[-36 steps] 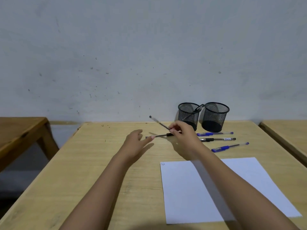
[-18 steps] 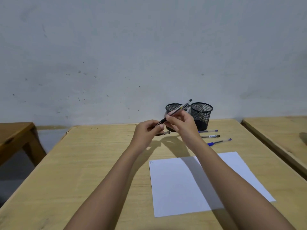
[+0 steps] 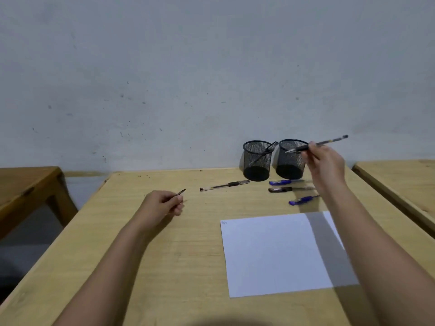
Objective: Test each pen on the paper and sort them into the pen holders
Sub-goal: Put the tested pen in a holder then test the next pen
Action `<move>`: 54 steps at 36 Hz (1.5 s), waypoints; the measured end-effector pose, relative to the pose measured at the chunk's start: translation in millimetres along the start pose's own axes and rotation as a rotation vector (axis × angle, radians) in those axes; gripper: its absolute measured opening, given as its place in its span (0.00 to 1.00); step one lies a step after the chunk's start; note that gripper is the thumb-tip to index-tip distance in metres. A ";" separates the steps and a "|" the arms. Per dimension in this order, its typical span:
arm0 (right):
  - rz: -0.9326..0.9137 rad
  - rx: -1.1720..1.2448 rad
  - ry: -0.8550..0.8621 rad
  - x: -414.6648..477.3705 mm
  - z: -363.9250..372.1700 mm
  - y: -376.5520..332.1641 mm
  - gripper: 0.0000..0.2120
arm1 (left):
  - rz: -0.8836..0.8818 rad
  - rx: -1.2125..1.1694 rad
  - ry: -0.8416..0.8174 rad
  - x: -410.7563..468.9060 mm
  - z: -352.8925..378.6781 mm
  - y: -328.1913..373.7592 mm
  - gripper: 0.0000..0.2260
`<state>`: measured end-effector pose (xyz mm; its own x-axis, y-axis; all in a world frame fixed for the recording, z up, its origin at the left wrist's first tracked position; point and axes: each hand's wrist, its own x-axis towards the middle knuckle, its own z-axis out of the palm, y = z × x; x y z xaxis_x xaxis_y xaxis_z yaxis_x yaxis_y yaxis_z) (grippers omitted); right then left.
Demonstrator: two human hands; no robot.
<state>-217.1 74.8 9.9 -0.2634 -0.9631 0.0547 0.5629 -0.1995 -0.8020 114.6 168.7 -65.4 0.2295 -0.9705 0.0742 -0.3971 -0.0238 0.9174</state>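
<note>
My right hand holds an uncapped black pen in the air in front of the right mesh pen holder, tip pointing left. My left hand pinches the pen's dark cap over the table, left of the paper. The left mesh pen holder has one pen leaning inside. A white sheet of paper lies in front of me with a small scribble in its top left corner. A black pen lies on the table left of the holders. A blue pen, a black pen and a second blue pen lie before the holders.
The work goes on at a light wooden table against a grey wall. A darker wooden table stands to the left and another light one to the right, each across a gap.
My hands were together on the pen; they have pulled apart. The left hand moved left with the cap, the right hand moved right and up with the uncapped pen.
</note>
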 end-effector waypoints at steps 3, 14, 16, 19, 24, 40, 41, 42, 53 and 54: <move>-0.025 -0.093 -0.107 -5.5 4.4 7.7 0.06 | 0.024 0.095 0.053 0.0 4.8 -10.7 0.07; 0.098 -0.332 -0.209 -36.0 13.5 68.3 0.13 | 0.224 0.376 0.097 14.4 56.6 4.7 0.11; 0.123 -0.368 -0.215 -37.9 10.8 71.5 0.12 | 0.237 0.431 0.098 16.9 58.2 3.0 0.11; 0.169 -0.411 -0.230 -40.3 9.7 75.2 0.10 | 0.262 0.521 0.078 20.4 60.6 0.3 0.11; 0.279 -0.378 -0.256 -49.3 11.7 81.4 0.06 | 0.276 0.564 0.065 21.1 62.7 -2.6 0.12; 0.265 -0.397 -0.341 -89.2 26.3 95.4 0.09 | 0.310 0.585 -0.384 -56.2 66.1 9.7 0.29; 0.257 -0.400 -0.347 -91.2 26.5 96.2 0.11 | 0.309 0.652 -0.404 -59.7 67.6 8.3 0.31; 0.248 -0.412 -0.350 -92.7 26.7 97.2 0.12 | 0.317 0.719 -0.411 -62.1 69.2 7.3 0.32; 0.206 -0.579 -0.299 -102.4 32.2 112.8 0.11 | 0.232 0.873 -0.352 -60.7 79.9 3.3 0.34; 0.176 -0.618 -0.293 -103.1 31.5 115.3 0.09 | 0.227 0.877 -0.347 -60.4 80.3 2.6 0.34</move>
<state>-100.4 145.4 -69.5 0.0609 -0.9980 -0.0184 0.0067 0.0188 -0.9998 28.4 208.0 -98.9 -0.1540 -0.9875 -0.0348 -0.9533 0.1393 0.2679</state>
